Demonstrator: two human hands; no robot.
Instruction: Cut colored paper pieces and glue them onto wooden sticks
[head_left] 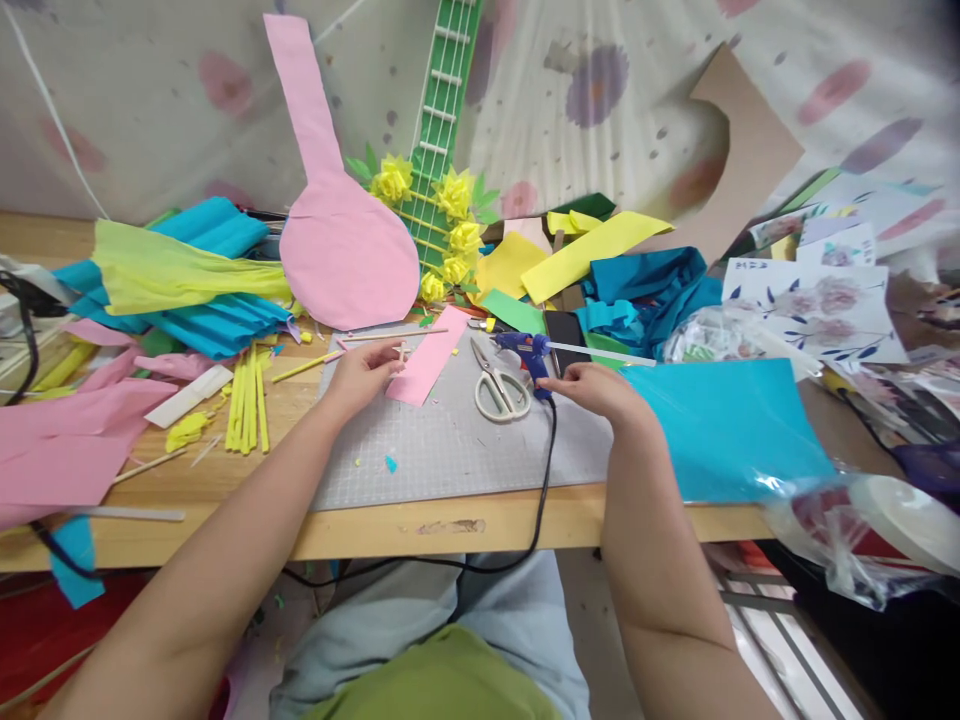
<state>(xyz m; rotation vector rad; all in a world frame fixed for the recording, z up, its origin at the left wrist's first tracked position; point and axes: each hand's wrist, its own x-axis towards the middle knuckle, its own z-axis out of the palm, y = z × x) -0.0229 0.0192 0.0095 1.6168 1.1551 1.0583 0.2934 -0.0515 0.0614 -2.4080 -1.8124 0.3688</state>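
My left hand (365, 376) pinches a small pale stick-like piece (403, 353) between thumb and fingertips, over the left end of a pink paper strip (431, 360). My right hand (600, 390) is closed at the handle of a blue hot glue gun (527, 350), whose nozzle points left. From its back sticks out a long whitish glue stick (600, 353). Scissors with pale handles (499, 390) lie between the hands on a grey cutting mat (442, 465). A thin wooden stick (394, 335) rests behind my left fingers.
A pink paper-covered instrument shape (349, 255) leans at the back beside a green fretted neck (435, 150) with yellow paper flowers (457, 195). Yellow strips (246, 400) and crepe paper (195, 270) lie left, a blue sheet (731, 430) right. The gun's black cord (546, 480) hangs over the table edge.
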